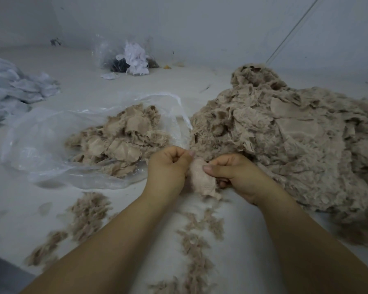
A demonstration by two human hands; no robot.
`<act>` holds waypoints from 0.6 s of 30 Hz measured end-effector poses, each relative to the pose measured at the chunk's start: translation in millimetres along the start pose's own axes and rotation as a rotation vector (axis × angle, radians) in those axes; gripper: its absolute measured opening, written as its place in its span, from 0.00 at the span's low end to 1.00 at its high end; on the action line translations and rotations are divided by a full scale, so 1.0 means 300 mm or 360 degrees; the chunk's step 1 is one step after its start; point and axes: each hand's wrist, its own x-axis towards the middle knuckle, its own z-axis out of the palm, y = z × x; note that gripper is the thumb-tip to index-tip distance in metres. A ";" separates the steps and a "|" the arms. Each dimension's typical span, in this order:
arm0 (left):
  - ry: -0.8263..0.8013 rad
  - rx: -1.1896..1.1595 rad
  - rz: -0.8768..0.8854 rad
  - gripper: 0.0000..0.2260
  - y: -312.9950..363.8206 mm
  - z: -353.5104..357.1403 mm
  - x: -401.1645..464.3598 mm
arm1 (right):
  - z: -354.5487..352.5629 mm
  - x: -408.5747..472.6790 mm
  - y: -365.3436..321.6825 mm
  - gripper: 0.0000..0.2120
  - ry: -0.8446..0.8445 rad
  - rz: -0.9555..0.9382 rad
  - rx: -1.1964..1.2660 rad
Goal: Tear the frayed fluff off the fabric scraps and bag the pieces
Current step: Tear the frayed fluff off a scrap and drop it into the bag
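Pale floor runs to a white wall. At far left lie white rags, then an open clear bag with beige pieces spilling from its mouth. My left hand and right hand together pinch one scrap. Fluff trails below; the big pile lies right.
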 end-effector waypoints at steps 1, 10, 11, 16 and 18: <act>0.0077 -0.0049 -0.0004 0.14 0.001 -0.007 0.008 | -0.001 0.000 0.001 0.07 0.0017 -0.0004 0.0040; -0.0265 0.0016 -0.0044 0.16 -0.010 0.013 -0.015 | 0.006 -0.004 -0.003 0.09 0.0020 -0.0029 0.0091; -0.0278 0.0004 -0.0036 0.16 -0.009 0.015 -0.014 | 0.006 -0.005 -0.003 0.10 0.0001 -0.0031 0.0069; -0.0217 0.0090 -0.0104 0.23 0.002 0.021 -0.015 | 0.012 0.002 0.003 0.13 0.0055 -0.0021 0.0132; -0.0341 0.0189 -0.0117 0.21 0.005 0.023 -0.023 | 0.011 0.005 0.006 0.19 0.0139 -0.0014 0.0202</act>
